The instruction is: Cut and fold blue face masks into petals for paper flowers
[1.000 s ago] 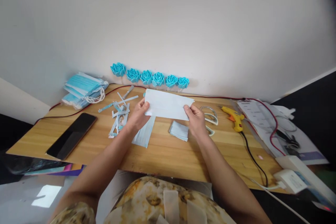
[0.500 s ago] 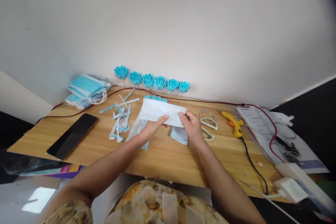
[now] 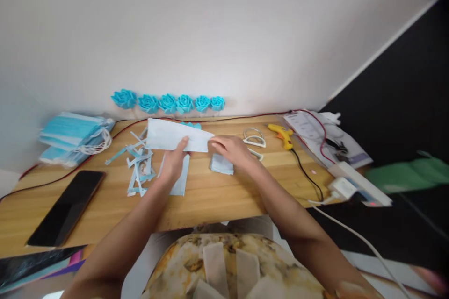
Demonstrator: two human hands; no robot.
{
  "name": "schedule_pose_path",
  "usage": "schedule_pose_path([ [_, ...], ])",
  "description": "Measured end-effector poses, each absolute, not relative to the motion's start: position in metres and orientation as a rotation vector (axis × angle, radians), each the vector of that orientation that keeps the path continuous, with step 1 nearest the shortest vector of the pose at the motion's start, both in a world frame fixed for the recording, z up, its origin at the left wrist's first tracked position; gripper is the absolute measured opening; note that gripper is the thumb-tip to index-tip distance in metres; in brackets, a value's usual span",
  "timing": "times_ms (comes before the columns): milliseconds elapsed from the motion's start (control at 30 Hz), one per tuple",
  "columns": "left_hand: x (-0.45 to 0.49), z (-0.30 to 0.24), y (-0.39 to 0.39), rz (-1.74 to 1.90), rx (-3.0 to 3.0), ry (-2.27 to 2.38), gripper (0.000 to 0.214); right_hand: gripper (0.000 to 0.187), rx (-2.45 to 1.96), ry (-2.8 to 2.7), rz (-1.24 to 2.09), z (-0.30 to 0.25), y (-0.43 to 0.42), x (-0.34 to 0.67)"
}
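A flat white fabric sheet (image 3: 171,135), like an opened-out mask layer, is held above the table. My left hand (image 3: 175,158) grips its lower edge, thumb on top. At the sheet's right end, my right hand (image 3: 231,149) is closed, its fingers pinched at the corner. Under my right hand lies a small stack of pale blue fabric pieces (image 3: 221,165). Another pale blue fabric piece (image 3: 180,180) rests below my left hand. Partly hidden behind the sheet are blue petal shapes (image 3: 191,125).
Blue fabric flowers (image 3: 168,103) line the wall. Face masks (image 3: 72,133), cut strips (image 3: 141,168) and a phone (image 3: 66,208) lie left. To the right are white scissor handles (image 3: 255,140), a yellow glue gun (image 3: 282,135), a power strip (image 3: 363,184) and cables.
The view has turned to the right, so the tabletop things appear shifted left. My right hand has moved from the sheet's lower right face to its right end.
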State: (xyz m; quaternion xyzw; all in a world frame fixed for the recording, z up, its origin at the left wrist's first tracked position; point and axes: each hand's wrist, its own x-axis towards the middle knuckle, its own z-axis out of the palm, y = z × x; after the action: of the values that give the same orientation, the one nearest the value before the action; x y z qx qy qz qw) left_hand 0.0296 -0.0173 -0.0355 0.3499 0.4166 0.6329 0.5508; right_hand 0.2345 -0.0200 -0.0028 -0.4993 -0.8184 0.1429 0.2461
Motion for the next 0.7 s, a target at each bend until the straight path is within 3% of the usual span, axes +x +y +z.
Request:
schedule_pose_path([
  [200,0.027,-0.033,-0.011,1.576,0.784,0.9,0.04,0.034,-1.596,-2.341,0.345,0.028,-0.042,0.278],
  [333,0.026,-0.032,-0.011,1.58,0.808,0.874,0.034,0.035,-1.878,-2.195,0.113,0.004,-0.051,0.311],
  [700,0.029,-0.031,-0.014,1.534,0.8,0.867,0.039,0.046,-1.782,-2.133,0.114,-0.044,-0.049,0.328],
])
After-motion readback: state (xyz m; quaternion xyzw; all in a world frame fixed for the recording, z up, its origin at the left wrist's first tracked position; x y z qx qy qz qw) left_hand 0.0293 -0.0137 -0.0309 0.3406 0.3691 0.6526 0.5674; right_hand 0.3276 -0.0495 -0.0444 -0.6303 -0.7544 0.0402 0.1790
